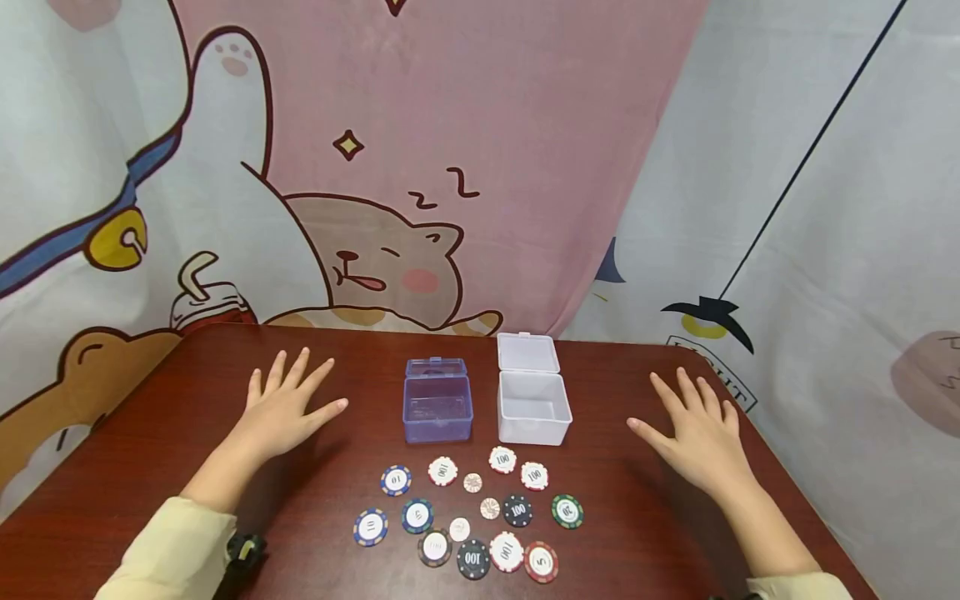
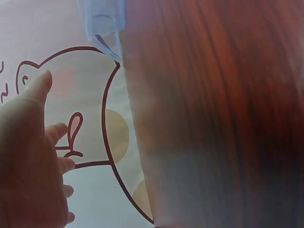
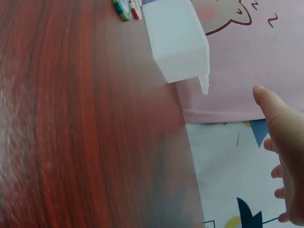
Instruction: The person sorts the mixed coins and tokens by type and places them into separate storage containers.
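My left hand (image 1: 281, 417) hovers over the left of the table with its fingers spread, holding nothing. Over the right side, my right hand (image 1: 701, 437) is likewise spread and bare. Between them stand a blue see-through box (image 1: 438, 417) and a white box (image 1: 534, 417), both with lids tipped back. No contents show in either box. In front of the boxes lie several poker chips: a blue one (image 1: 371, 527), a black one (image 1: 473, 558), a green one (image 1: 567, 511), a red one (image 1: 541, 562) and white ones (image 1: 502, 459). Small pale discs (image 1: 460, 529) lie among them.
The dark red wooden table (image 1: 315, 533) ends at a cartoon-printed cloth (image 1: 525, 167) behind it. In the right wrist view, the white box (image 3: 175, 38) sits close to the table's far edge. A dark strap (image 1: 246, 550) circles the left wrist.
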`<state>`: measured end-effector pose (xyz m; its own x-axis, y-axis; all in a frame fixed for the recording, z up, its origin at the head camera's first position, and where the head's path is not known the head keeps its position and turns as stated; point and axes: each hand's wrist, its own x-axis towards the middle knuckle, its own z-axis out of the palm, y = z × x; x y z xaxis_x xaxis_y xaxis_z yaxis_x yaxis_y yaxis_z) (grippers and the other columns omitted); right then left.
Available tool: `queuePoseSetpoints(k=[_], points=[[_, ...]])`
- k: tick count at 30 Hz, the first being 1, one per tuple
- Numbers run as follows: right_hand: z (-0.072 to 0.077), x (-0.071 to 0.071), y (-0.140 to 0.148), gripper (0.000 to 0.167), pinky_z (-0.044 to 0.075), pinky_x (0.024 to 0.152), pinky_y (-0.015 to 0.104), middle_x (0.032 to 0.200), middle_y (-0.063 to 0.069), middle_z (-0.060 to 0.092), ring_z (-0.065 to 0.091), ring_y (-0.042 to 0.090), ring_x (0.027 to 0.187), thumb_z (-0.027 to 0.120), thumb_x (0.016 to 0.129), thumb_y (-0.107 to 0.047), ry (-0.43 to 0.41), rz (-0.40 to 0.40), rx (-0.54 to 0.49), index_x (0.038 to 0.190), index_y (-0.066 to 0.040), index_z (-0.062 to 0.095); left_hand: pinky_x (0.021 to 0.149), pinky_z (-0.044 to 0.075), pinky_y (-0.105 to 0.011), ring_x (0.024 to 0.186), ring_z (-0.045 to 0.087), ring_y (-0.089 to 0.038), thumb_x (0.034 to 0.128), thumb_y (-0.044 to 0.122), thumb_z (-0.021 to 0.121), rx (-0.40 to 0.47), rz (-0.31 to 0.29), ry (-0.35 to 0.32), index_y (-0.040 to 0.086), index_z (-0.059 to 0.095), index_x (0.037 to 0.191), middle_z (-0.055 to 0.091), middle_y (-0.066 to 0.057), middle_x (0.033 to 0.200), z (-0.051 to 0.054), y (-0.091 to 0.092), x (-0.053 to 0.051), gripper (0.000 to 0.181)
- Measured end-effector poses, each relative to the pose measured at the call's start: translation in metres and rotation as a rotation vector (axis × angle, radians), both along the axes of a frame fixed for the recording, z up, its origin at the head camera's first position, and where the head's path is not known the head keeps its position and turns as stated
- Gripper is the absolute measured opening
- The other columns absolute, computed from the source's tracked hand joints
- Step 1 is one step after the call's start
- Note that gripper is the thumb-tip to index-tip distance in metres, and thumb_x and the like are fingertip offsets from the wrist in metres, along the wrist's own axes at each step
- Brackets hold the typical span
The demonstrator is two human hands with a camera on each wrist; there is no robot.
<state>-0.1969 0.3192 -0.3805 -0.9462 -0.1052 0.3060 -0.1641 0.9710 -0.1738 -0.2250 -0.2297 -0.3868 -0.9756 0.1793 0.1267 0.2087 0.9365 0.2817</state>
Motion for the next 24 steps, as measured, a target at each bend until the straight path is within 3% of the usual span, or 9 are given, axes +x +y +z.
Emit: queuePoseSetpoints(k=[16, 24], points=[[0.009, 0.014, -0.016, 0.083, 0.003, 0.099, 0.071, 0.153, 0.024, 0.019, 0.012, 0.047, 0.137, 0.059, 0.087, -0.057, 0.106, 0.034, -0.082, 0.153, -0.019, 0.026, 0.104, -0.009, -0.064, 0.141, -0.006, -0.044, 0.0912, 0.06, 0.049, 0.146, -0.035, 0.076, 0.015, 0.027, 0.152, 0.01, -0.021, 0.156, -0.003, 0.015, 0.002, 0.078], [0.006, 0.022, -0.03, 0.08, 0.008, 0.099, 0.069, 0.151, 0.022, 0.024, 0.021, 0.046, 0.134, 0.064, 0.086, -0.051, 0.171, 0.073, -0.131, 0.151, -0.018, 0.03, 0.104, -0.004, -0.065, 0.141, -0.003, -0.043, 0.0918, 0.055, 0.052, 0.253, -0.072, 0.082, 0.015, 0.027, 0.152, 0.012, -0.021, 0.156, -0.011, 0.025, -0.001, 0.077]])
